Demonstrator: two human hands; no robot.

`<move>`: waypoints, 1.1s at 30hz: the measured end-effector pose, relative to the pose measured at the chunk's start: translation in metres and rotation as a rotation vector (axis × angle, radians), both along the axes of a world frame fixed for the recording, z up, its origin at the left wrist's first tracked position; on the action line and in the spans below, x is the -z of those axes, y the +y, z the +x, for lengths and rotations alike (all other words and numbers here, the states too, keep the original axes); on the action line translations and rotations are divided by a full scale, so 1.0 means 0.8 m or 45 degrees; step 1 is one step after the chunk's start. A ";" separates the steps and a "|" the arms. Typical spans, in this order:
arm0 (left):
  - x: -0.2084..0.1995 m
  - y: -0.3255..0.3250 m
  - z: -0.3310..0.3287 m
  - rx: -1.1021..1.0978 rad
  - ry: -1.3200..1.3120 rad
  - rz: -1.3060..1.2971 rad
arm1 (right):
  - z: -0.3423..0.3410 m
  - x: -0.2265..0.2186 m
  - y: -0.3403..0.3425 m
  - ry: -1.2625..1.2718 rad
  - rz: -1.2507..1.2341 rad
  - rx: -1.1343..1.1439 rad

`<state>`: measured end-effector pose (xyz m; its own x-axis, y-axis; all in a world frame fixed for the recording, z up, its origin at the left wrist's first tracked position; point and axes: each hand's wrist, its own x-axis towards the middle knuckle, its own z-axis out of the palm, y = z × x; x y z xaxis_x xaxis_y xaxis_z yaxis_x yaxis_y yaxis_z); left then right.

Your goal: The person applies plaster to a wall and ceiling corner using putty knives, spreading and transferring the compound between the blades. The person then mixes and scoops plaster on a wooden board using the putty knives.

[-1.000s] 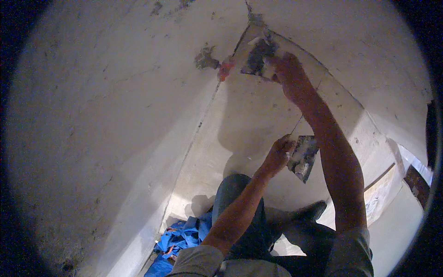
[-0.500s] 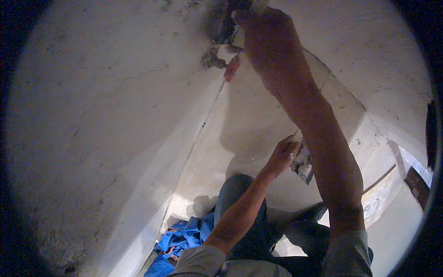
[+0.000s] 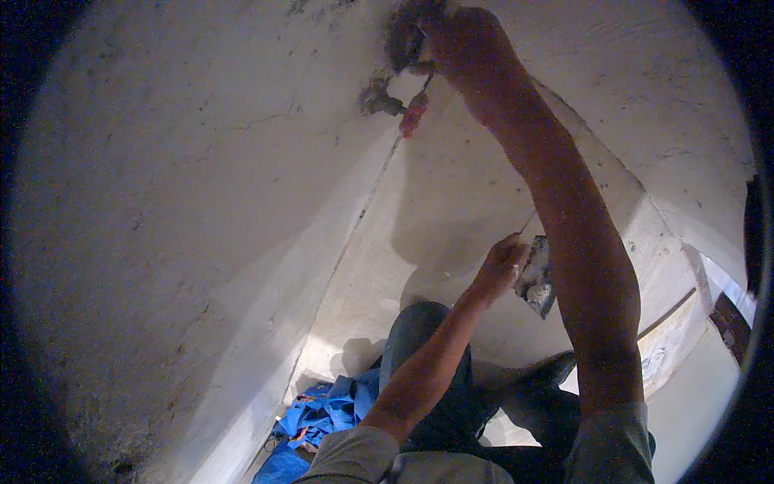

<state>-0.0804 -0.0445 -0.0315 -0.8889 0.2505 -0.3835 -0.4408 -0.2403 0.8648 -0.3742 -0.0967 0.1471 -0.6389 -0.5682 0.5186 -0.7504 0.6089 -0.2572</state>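
Observation:
My left hand (image 3: 501,264) is closed at the middle of the view, beside my right forearm. It grips a flat, grey trowel (image 3: 535,282) smeared with pale plaster; its handle is mostly hidden by the fingers. High up, my right hand (image 3: 468,40) is raised to a dark, rough patch (image 3: 407,36) on the wall. Its fingers are curled, and whatever they hold is hidden by shadow and by the hand. Just below that patch, a screwdriver with a red handle (image 3: 414,118) rests against the wall, next to a second rough grey patch (image 3: 377,97).
The pale wall (image 3: 201,202) fills the left side, and a dark seam (image 3: 355,222) runs down it. A crumpled blue sheet (image 3: 326,415) lies at lower left, near my bent knee (image 3: 415,331). A dark strip (image 3: 667,313) lies at right.
My right hand has shifted slightly at the dark patch, and more of the patch shows now. My left hand and the trowel have tilted a little. The view has drifted slightly.

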 end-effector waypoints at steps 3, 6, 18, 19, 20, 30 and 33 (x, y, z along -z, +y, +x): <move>-0.015 0.015 0.002 -0.075 -0.172 0.057 | 0.029 -0.062 0.000 -0.358 0.951 -0.079; 0.008 0.004 0.012 -0.297 0.030 -0.154 | 0.063 -0.054 0.005 -0.254 -0.086 0.185; -0.008 -0.003 -0.004 0.268 -0.062 -0.250 | 0.031 0.035 0.011 -0.486 0.196 0.211; -0.005 -0.004 -0.005 0.253 -0.047 -0.202 | 0.032 0.032 0.002 -0.845 -0.150 0.425; -0.003 -0.001 -0.007 0.050 0.129 -0.196 | 0.033 0.029 -0.006 -1.196 -0.507 0.632; -0.050 -0.006 -0.016 -0.033 -0.210 -0.164 | 0.039 -0.078 -0.002 -1.578 -0.736 0.482; -0.043 -0.002 -0.009 -0.156 0.103 -0.383 | 0.049 -0.061 0.008 -0.868 -0.494 0.300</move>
<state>-0.0878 -0.0462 0.0030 -0.9361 0.0260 -0.3507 -0.3512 -0.0162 0.9362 -0.3349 -0.0904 0.1962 -0.9651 -0.2397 0.1056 -0.2168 0.5047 -0.8356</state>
